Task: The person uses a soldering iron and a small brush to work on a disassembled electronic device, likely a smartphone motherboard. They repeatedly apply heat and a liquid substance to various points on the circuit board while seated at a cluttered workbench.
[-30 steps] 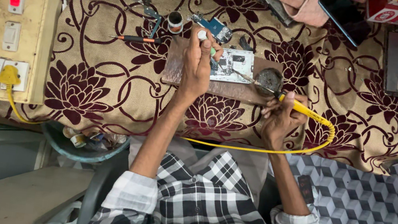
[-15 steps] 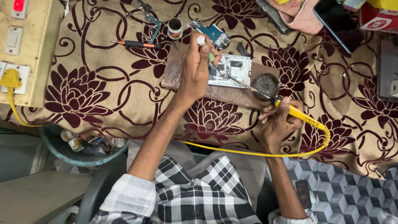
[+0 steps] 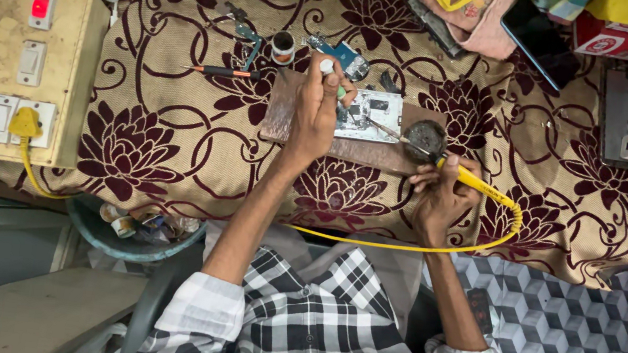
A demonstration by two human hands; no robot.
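The right hand [image 3: 439, 200] is closed around a yellow soldering iron [image 3: 464, 177] near the table's [image 3: 172, 159] front edge; the iron's long axis runs from 4 o'clock up to 10 o'clock, tip pointing at a phone board [image 3: 372, 114] and passing beside a round tin [image 3: 424, 136]. Its yellow cord [image 3: 433, 249] loops back toward the person. The left hand [image 3: 317, 109] is curled, pinching a small white piece [image 3: 327, 66] just at 9 o'clock of the board. Board and tin lie on a wooden slab [image 3: 349, 150]. Farther at 10 o'clock lie a screwdriver [image 3: 219, 71], a small pot [image 3: 283, 46] and a blue board [image 3: 342, 55]. At 9 o'clock stands a switchboard [image 3: 8, 67]; at 1 o'clock a dark phone [image 3: 540, 41].
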